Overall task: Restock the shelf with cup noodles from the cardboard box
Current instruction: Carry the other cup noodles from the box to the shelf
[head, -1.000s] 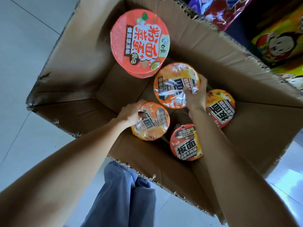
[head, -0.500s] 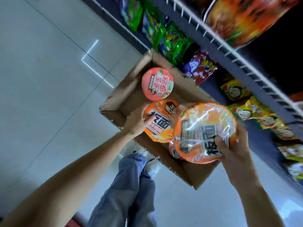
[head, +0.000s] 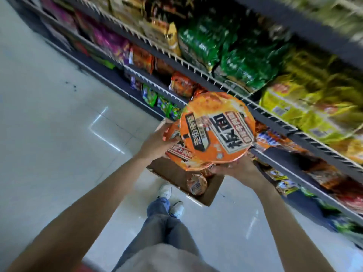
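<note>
I hold two orange cup noodle bowls high above the cardboard box (head: 208, 195). My right hand (head: 238, 168) grips the upper bowl (head: 217, 127) from below, its lid facing me. My left hand (head: 157, 143) grips the second bowl (head: 177, 152), which sits partly hidden behind and below the first. Both bowls overlap. Down in the box another orange bowl (head: 196, 184) lies on the bottom. The shelf (head: 275, 116) with wire rails runs diagonally on the right, close to the raised bowls.
The shelves hold green (head: 222, 48), yellow (head: 306, 103), purple (head: 110, 44) and orange (head: 181, 84) snack packs, blurred by motion. Pale tiled floor (head: 49, 124) spreads to the left. My legs in jeans and white shoes (head: 170, 199) stand beside the box.
Both hands have risen from the box with a bowl each, and the view has swung up toward the shelves. The box now lies far below the hands.
</note>
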Demonstrator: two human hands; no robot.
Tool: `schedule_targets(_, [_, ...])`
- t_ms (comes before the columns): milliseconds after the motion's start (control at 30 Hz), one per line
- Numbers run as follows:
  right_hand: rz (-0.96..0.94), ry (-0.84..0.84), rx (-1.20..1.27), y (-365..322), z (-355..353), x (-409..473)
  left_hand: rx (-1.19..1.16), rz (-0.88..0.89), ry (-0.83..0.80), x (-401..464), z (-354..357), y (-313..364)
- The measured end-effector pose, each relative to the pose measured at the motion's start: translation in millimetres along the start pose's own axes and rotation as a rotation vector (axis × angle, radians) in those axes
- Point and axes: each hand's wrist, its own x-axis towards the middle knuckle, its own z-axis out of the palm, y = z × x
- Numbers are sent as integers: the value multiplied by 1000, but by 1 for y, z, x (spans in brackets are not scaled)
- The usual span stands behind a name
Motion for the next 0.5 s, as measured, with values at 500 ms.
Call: schedule_targets(500, [-514, 367, 216, -188, 10, -15, 120, 701, 38, -112, -146, 157])
